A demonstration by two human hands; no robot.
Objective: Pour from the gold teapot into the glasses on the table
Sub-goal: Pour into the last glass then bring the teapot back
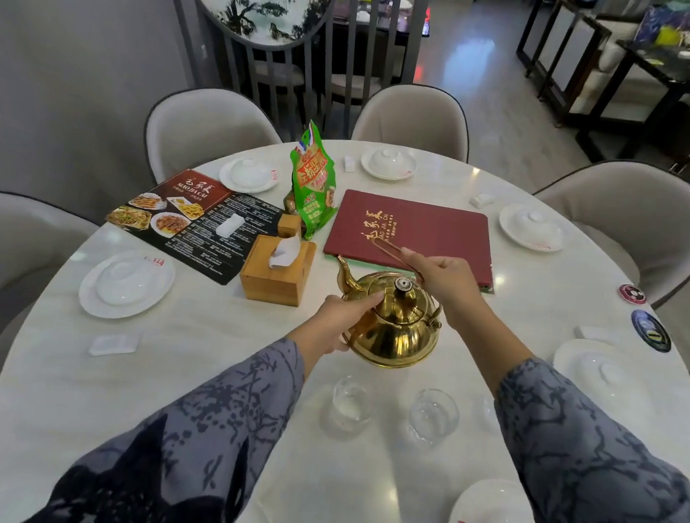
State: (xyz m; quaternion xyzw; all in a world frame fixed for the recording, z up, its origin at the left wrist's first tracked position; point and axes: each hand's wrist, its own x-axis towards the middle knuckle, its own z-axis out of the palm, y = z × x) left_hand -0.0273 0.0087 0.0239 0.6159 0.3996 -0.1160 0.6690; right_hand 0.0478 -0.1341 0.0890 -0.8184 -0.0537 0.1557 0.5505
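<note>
Nearest, two empty glasses are set at six o'clock of the gold teapot on the surface. The pot's side is steadied by the left hand; the bail handle is pinched by the right hand, its grip closed. The spout, aimed at eleven o'clock, should be swung round before tipping.

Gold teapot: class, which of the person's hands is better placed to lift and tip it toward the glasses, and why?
Right. The right hand already grips the raised handle above the gold teapot, so it can lift. The left hand only steadies the body. The glasses stand just in front.
</note>
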